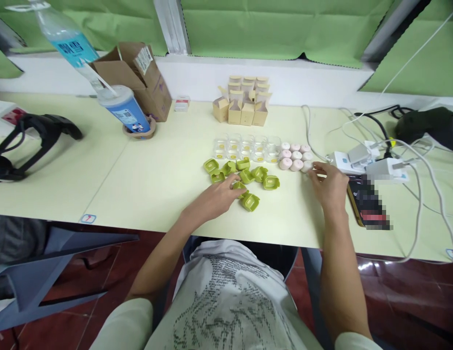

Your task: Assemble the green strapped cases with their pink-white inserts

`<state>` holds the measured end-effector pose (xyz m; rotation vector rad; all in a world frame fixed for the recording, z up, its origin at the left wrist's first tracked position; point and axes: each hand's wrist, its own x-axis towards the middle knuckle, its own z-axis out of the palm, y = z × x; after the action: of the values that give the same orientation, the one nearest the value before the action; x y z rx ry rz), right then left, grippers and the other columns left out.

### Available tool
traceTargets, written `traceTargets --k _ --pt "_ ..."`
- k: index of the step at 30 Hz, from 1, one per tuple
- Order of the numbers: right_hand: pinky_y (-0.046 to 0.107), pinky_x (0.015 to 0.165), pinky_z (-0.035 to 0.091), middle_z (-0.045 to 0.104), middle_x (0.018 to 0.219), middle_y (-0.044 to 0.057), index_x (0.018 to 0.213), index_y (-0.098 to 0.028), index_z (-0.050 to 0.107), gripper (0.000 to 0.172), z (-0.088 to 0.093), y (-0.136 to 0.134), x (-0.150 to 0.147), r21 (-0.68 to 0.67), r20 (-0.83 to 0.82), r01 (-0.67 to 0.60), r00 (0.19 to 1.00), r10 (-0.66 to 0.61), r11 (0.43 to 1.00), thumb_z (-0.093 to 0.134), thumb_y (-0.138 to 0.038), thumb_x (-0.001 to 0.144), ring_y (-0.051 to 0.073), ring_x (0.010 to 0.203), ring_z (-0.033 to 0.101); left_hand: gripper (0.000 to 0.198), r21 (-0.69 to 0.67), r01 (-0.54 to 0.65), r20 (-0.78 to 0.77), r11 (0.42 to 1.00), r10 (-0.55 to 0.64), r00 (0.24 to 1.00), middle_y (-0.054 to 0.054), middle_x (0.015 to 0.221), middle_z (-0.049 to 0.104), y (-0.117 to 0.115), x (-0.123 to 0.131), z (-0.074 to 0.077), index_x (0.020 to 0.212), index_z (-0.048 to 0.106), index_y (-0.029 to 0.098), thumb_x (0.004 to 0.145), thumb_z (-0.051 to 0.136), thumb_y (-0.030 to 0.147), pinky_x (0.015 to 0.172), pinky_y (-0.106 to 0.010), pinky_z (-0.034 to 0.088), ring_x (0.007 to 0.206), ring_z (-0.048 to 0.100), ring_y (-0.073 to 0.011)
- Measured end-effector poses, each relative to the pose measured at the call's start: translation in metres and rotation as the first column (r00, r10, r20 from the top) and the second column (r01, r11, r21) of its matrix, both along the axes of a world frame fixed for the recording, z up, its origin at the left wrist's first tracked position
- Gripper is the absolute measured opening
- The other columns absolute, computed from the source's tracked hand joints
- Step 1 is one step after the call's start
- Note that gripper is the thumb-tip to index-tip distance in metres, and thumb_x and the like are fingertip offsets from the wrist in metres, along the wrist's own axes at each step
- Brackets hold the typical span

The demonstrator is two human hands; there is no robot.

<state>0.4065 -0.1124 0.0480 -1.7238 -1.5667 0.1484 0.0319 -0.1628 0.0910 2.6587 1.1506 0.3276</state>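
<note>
My left hand [217, 197] is closed at the thumb and forefinger around a small olive-green plastic cup [241, 188], which still rests among several others like it. One loose green cup [251, 202] lies just to the right and nearer to me, and another green cup [271, 183] sits at the right end of the group. At the near right corner of a block of small pale pink and white round pieces [296, 155], my right hand [329, 183] pinches a white round piece [307, 166]. Behind the green cups stand clear plastic containers [246, 146] with yellow marks in two rows.
Small open tan boxes [248, 109] stand by the wall. To the left are a blue cup [126, 112], a tall bottle [69, 43], a cardboard box [153, 82] and a black headset [36, 136]. A phone [367, 204], chargers [385, 169] and white cables lie to the right.
</note>
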Motion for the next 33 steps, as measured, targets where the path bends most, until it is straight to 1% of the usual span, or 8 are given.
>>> traceTargets --k 7,11,14,17,20,22,28,33 --pt "0.048 0.084 0.067 0.081 0.103 0.013 0.115 -0.021 0.073 0.031 -0.003 0.0 0.0 -0.051 0.037 0.006 0.999 -0.004 0.999 0.065 -0.03 0.087 0.027 0.081 0.078 0.052 0.035 0.009 -0.059 0.999 -0.007 0.998 -0.023 0.154 0.056 -0.006 0.005 0.003 0.149 0.068 0.018 0.107 0.042 0.003 0.104 -0.052 0.066 0.135 0.07 -0.0348" --pt "0.043 0.082 0.065 0.078 0.101 0.01 0.11 -0.024 0.062 0.027 -0.001 -0.001 -0.002 -0.039 -0.008 -0.003 1.0 0.002 0.999 0.068 -0.029 0.084 0.026 0.083 0.077 0.053 0.08 -0.05 -0.1 0.996 0.058 0.993 -0.024 0.162 0.054 -0.014 0.0 0.018 0.162 0.052 0.019 0.11 0.045 0.011 0.102 -0.05 0.066 0.129 0.073 -0.0326" --pt "0.043 0.082 0.064 0.077 0.096 0.01 0.095 -0.024 0.06 0.012 0.0 -0.002 -0.003 -0.032 0.032 -0.022 0.999 0.023 0.999 0.065 -0.028 0.085 0.025 0.082 0.076 0.052 0.075 -0.102 -0.108 0.992 0.11 0.988 -0.02 0.152 0.065 -0.02 -0.013 0.03 0.164 0.048 0.018 0.112 0.052 0.022 0.104 -0.047 0.064 0.132 0.071 -0.0331" --pt "0.041 0.08 0.064 0.077 0.094 0.01 0.092 -0.024 0.062 0.008 0.002 -0.003 -0.003 -0.039 0.052 -0.013 0.999 0.015 0.999 0.065 -0.027 0.085 0.024 0.078 0.075 0.048 0.013 -0.136 -0.144 0.991 0.137 0.98 -0.014 0.144 0.073 -0.021 -0.029 0.035 0.159 0.054 0.022 0.111 0.059 0.029 0.105 -0.044 0.062 0.134 0.071 -0.0323" --pt "0.039 0.075 0.064 0.081 0.1 0.01 0.114 -0.023 0.068 0.028 0.004 -0.004 -0.003 -0.027 0.031 0.003 1.0 -0.002 1.0 0.067 -0.03 0.087 0.024 0.076 0.076 0.045 -0.07 -0.159 -0.182 0.985 0.144 0.973 -0.012 0.145 0.075 -0.018 -0.038 0.035 0.152 0.06 0.022 0.11 0.065 0.035 0.103 -0.043 0.062 0.133 0.072 -0.0323" --pt "0.041 0.077 0.064 0.082 0.106 0.012 0.119 -0.023 0.071 0.032 0.005 -0.004 -0.002 -0.028 0.047 -0.01 0.999 0.012 1.0 0.065 -0.03 0.089 0.025 0.077 0.078 0.047 -0.11 -0.171 -0.192 0.979 0.148 0.97 -0.012 0.146 0.075 -0.017 -0.04 0.034 0.151 0.062 0.021 0.108 0.068 0.039 0.103 -0.045 0.062 0.134 0.072 -0.0337" --pt "0.05 0.087 0.066 0.081 0.086 0.011 0.091 -0.024 0.069 0.009 0.005 -0.002 0.001 -0.046 0.029 0.05 0.998 -0.049 0.998 0.071 -0.033 0.088 0.031 0.078 0.081 0.051 -0.146 -0.157 -0.208 0.977 0.124 0.97 -0.011 0.144 0.076 -0.016 -0.039 0.034 0.151 0.065 0.024 0.104 0.074 0.039 0.101 -0.042 0.062 0.132 0.074 -0.033" --pt "0.046 0.083 0.067 0.082 0.088 0.011 0.09 -0.023 0.068 0.006 0.005 -0.002 -0.003 -0.037 0.019 0.043 0.999 -0.043 0.998 0.07 -0.028 0.087 0.03 0.079 0.082 0.062 -0.215 -0.175 -0.197 0.961 0.133 0.971 -0.011 0.146 0.076 -0.017 -0.04 0.035 0.152 0.067 0.024 0.097 0.083 0.047 0.104 -0.044 0.062 0.134 0.074 -0.035"
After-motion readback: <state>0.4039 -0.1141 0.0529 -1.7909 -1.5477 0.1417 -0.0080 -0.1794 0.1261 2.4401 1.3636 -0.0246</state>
